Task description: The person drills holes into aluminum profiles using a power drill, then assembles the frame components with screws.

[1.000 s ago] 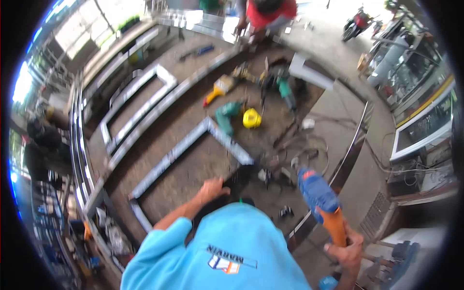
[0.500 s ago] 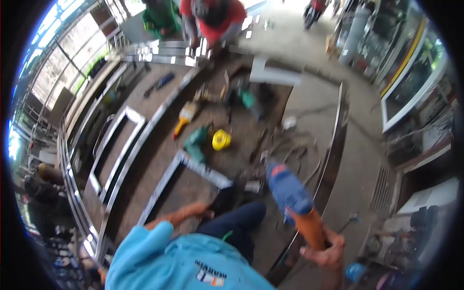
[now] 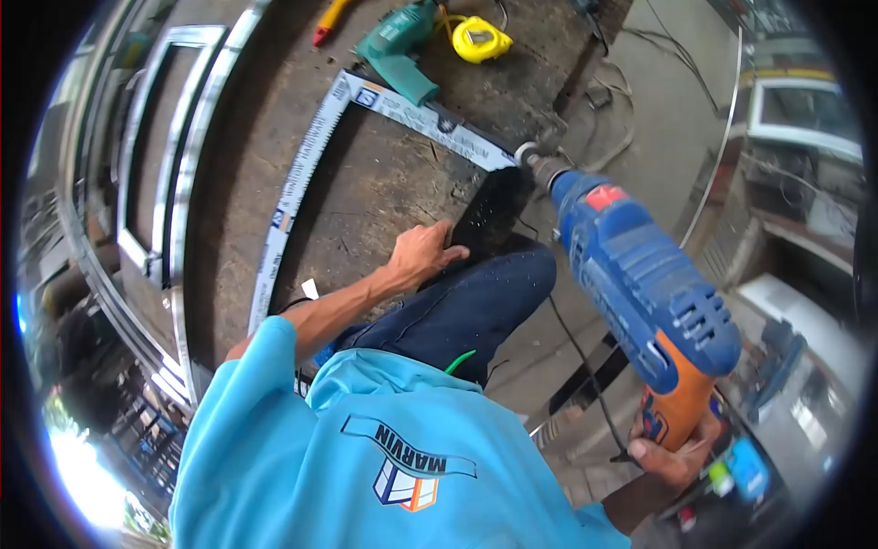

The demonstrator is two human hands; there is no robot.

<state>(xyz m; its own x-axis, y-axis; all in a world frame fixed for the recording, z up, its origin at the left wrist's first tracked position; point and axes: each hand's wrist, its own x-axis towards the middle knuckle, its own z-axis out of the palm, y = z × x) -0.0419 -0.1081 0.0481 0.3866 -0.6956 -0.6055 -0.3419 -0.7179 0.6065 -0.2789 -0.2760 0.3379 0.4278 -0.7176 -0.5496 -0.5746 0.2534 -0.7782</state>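
My right hand (image 3: 675, 457) grips the orange handle of a blue power drill (image 3: 645, 274), its chuck pointing up and left. The drill's front end is right at the corner of a silver, label-taped aluminum frame (image 3: 297, 178). My left hand (image 3: 422, 253) has its fingers closed at the near end of a dark flat bar (image 3: 494, 209), which runs from that same corner toward my knee. Above the frame's top bar lie a green drill (image 3: 402, 50) and a yellow tape measure (image 3: 481, 39) on the wooden worktable (image 3: 366, 183).
A second aluminum frame (image 3: 169, 137) and a long metal bar (image 3: 206, 128) lie at the left. A yellow brush handle (image 3: 331, 16) shows at the top. The drill's black cord (image 3: 585, 361) hangs beside my knee. A white-framed window (image 3: 805, 114) stands at the right.
My view has tilted down and closer to the work. The blue drill has come up to the frame's corner. The two people at the far end have left the view.
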